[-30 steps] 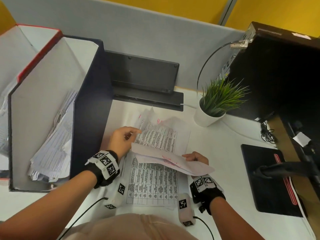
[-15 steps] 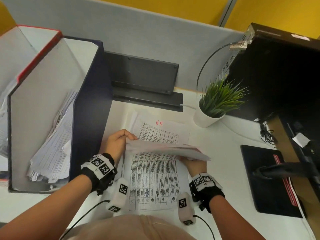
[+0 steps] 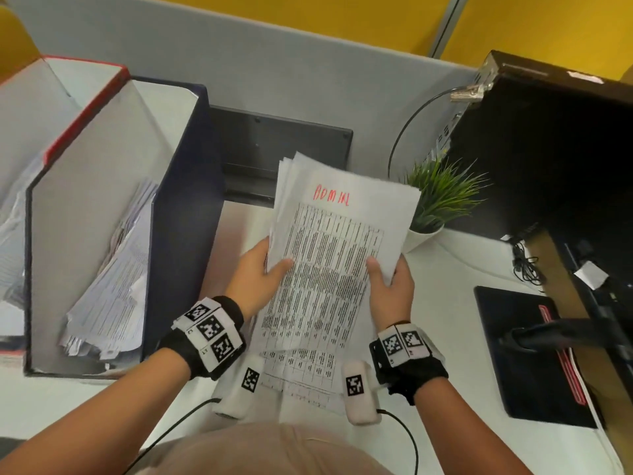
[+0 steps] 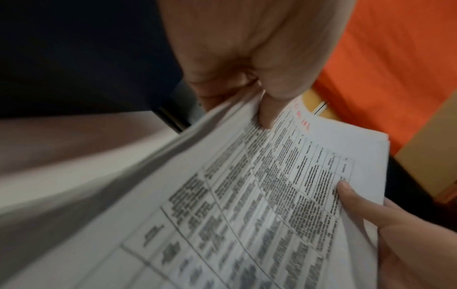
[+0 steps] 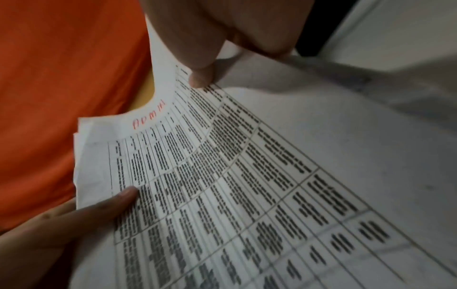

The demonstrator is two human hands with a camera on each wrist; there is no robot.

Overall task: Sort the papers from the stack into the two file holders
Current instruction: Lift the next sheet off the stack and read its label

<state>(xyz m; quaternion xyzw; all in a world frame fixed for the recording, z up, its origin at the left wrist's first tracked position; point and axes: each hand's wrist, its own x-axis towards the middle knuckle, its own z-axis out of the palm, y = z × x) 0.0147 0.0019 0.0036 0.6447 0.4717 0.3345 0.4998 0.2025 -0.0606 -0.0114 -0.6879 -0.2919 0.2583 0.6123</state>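
Papers (image 3: pixel 329 265), top sheet headed "ADMIN", pinched by both edges, left hand (image 3: pixel 255 274) and right hand (image 3: pixel 394 286), tilted up so I could read it.

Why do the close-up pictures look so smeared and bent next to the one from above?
Head view: fairly sharp, the red writing on the sheaf of papers legible, though straight edges bow at the frame's margins. Left wrist view: motion blur streaks the desk and the table print near the left hand. Right wrist view: dimmer, grid lines curved by the wide lens, background behind the right hand soft.
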